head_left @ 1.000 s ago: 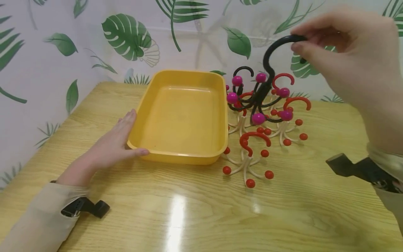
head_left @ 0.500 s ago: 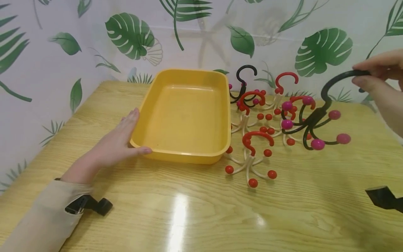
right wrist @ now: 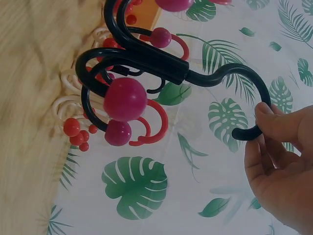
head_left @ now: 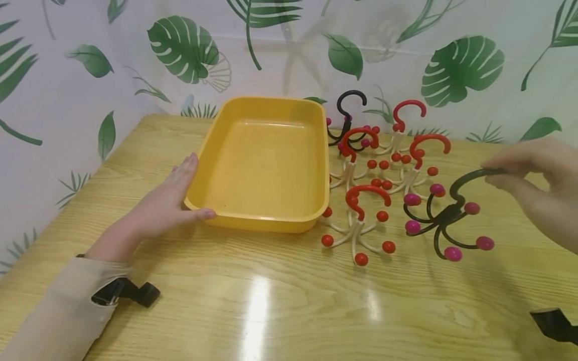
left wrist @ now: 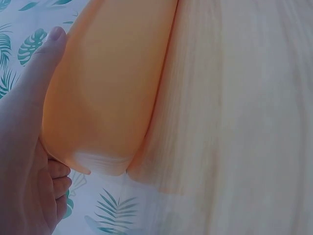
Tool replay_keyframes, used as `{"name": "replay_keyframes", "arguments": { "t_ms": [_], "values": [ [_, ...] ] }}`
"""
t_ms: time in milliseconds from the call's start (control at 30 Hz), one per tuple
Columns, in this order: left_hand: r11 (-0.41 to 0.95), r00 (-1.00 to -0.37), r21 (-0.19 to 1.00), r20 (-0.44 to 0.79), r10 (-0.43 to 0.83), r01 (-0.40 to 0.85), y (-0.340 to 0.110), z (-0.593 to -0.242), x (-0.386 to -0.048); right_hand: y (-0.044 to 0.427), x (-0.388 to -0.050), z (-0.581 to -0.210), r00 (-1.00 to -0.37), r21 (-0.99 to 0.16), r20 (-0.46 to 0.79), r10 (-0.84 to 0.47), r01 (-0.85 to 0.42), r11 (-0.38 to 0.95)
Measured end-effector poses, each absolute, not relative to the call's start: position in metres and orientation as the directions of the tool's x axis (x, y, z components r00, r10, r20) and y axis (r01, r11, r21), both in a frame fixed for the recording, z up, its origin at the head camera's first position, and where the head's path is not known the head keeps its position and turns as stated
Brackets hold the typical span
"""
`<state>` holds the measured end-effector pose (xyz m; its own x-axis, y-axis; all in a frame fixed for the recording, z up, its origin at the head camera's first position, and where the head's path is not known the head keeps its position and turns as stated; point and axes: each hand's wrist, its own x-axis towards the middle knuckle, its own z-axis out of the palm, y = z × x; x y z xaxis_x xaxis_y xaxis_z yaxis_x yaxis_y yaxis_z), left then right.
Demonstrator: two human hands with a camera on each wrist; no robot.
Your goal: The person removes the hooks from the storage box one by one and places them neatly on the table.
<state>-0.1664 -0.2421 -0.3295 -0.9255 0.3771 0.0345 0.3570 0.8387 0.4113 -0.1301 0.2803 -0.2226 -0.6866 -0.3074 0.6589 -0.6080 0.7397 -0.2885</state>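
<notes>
My right hand (head_left: pixel 542 188) pinches the curved top of a black multi-arm hanger (head_left: pixel 447 215) between thumb and fingers. Magenta balls tip its several arms, which hang low over the table's right side; the head view does not settle whether they touch it. In the right wrist view, thumb and fingertips meet on the hook end (right wrist: pixel 259 98). My left hand (head_left: pixel 167 205) rests against the near left corner of a yellow tray (head_left: pixel 259 220), fingers straight along its side and thumb at the front rim. The left wrist view shows that hand beside the tray wall (left wrist: pixel 112 73).
Several cream hangers with red hooks and red balls stand right of the tray, the nearest a cream hanger (head_left: pixel 355 230) at the front. Behind them is another black hanger (head_left: pixel 346 123). A leaf-patterned backdrop (head_left: pixel 280 50) rises behind the wooden table (head_left: pixel 203 301).
My right hand carried the black hanger from above the other hangers rightward, then down toward the table. My left hand has stayed at the tray.
</notes>
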Motion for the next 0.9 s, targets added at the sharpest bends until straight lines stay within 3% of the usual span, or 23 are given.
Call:
{"name": "replay_keyframes", "arguments": {
  "t_ms": [333, 633, 900],
  "values": [
    [0.837, -0.925, 0.415, 0.036, 0.377, 0.357, -0.242, -0.328, -0.166, 0.279, -0.124, -0.233, -0.753, -0.212, 0.539, -0.377, -0.554, 0.805],
    [0.842, -0.927, 0.408, 0.032, 0.373, 0.353, -0.243, -0.328, -0.165, 0.281, -0.127, -0.242, -0.702, -0.114, 0.529, -0.477, -0.616, 0.779],
    [0.842, -0.927, 0.407, 0.034, 0.375, 0.355, -0.242, -0.328, -0.166, 0.282, -0.126, -0.247, -0.729, -0.135, 0.515, -0.451, -0.588, 0.798]
  ]
}}
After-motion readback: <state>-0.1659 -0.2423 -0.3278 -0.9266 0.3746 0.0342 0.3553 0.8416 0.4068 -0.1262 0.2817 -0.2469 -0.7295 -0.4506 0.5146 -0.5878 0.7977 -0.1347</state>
